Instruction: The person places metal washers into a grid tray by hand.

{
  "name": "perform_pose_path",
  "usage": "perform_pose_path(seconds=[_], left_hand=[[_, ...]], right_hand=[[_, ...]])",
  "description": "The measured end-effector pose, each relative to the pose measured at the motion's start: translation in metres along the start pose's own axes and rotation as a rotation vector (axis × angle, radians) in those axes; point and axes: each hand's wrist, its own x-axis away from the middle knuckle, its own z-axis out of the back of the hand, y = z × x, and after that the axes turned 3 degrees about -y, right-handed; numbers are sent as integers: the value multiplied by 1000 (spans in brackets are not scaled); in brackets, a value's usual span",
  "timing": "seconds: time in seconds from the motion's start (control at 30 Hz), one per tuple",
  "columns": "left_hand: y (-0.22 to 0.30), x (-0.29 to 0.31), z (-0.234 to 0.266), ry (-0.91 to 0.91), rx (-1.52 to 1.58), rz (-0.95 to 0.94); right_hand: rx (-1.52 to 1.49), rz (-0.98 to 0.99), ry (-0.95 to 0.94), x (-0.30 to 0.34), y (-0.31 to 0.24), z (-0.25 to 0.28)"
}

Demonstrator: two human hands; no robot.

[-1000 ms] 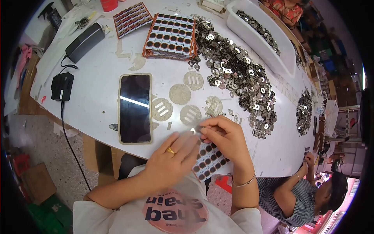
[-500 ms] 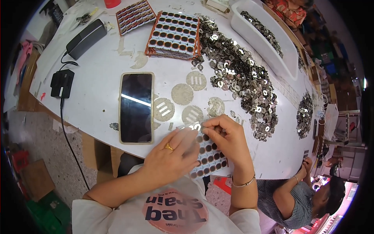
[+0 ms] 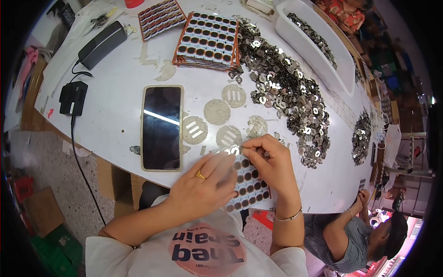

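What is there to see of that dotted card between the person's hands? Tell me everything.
The card is pale, with rows of dark round spots and a thin reddish line at its right edge; its material is unclear. It lies slightly turned at the near edge of the table. The blurred left hand covers part of its left side, and the right hand is at its upper right. Whether either touches it is unclear. Bright, shiny bits show at its far end.

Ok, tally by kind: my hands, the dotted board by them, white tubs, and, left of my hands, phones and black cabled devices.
Left hand and right hand: 2
Dotted board by the hands: 1
White tub: 1
Phone: 1
Black cabled devices, oblong and blocky: 2
Total: 7
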Motion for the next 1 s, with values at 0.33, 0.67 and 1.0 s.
perform_pose_path(seconds=[0.33,0.67,1.0], left_hand=[[2,0,-1,-3,-25,3],[1,2,-2,-11,-70,-34],[2,-2,-1,20,-54,-42]], right_hand=[[79,5,66,2,2,-6],[195,18,-12,14,-8,-10],[796,290,327,12,9,28]])
